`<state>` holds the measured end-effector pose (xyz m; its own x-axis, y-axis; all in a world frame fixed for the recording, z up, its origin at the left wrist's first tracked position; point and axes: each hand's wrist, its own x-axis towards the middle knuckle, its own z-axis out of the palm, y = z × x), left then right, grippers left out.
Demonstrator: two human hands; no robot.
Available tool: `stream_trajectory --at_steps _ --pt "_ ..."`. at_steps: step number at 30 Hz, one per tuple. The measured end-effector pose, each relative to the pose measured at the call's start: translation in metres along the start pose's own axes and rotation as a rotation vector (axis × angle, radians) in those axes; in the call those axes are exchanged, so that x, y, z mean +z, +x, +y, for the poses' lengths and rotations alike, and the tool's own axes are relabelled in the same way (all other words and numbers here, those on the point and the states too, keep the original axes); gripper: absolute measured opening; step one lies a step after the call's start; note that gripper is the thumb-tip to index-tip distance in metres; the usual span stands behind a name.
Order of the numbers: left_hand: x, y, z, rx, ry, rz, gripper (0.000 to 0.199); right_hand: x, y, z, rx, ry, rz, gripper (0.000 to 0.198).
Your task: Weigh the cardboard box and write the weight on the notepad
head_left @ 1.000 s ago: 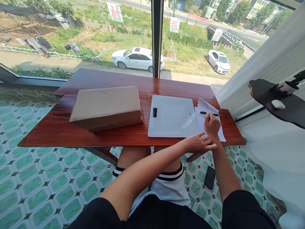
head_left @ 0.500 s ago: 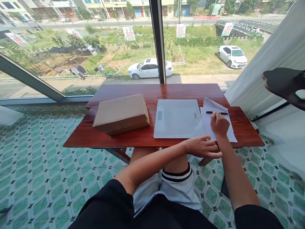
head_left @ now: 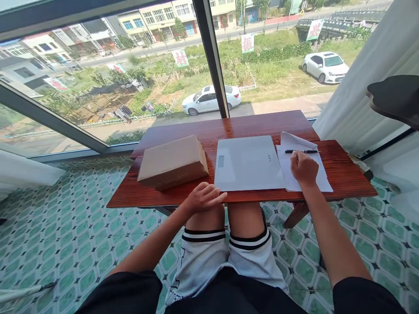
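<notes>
My left hand (head_left: 203, 198) hovers at the front edge of the red wooden table (head_left: 242, 124), fingers loosely apart, holding nothing, just below a brown cardboard box (head_left: 173, 161). My right hand (head_left: 303, 168) rests as a loose fist on white paper sheets (head_left: 312, 174) at the table's right side. A black pen (head_left: 301, 151) lies on the paper just beyond its knuckles. Between box and paper lies a flat white scale (head_left: 248, 162) with a small display.
A large window with a dark post (head_left: 209, 56) stands behind the table. A white curtain (head_left: 363, 87) hangs at right beside a dark shelf (head_left: 394, 98). Green patterned floor tiles (head_left: 65, 235) surround the table.
My left hand has moved left from beside my right wrist to the table's front edge near the box. The view has tilted up and shifted. My right hand stays on the paper.
</notes>
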<state>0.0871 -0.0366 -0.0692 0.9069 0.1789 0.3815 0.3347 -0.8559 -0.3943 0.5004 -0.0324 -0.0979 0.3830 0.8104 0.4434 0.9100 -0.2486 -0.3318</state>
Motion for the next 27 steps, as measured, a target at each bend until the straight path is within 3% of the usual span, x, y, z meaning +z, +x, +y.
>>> stream_trajectory --at_steps 5,11,13,18,27 --pt "-0.019 -0.045 -0.016 -0.158 0.094 0.017 0.028 0.002 -0.001 0.003 -0.012 -0.009 0.016 0.039" --pt "-0.025 -0.072 -0.03 -0.242 0.093 0.078 0.014 0.003 -0.001 0.006 -0.002 -0.031 0.004 0.04" --pt "-0.023 -0.076 -0.031 -0.264 0.075 0.09 0.007 0.003 -0.001 0.007 0.008 -0.046 -0.013 0.039" --pt "-0.015 -0.078 -0.026 -0.325 0.002 0.067 0.031 0.001 -0.001 0.008 -0.003 -0.068 -0.006 0.037" --pt "-0.004 -0.08 -0.023 -0.478 -0.114 0.022 0.03 -0.005 -0.001 0.007 0.023 -0.184 -0.061 0.031"
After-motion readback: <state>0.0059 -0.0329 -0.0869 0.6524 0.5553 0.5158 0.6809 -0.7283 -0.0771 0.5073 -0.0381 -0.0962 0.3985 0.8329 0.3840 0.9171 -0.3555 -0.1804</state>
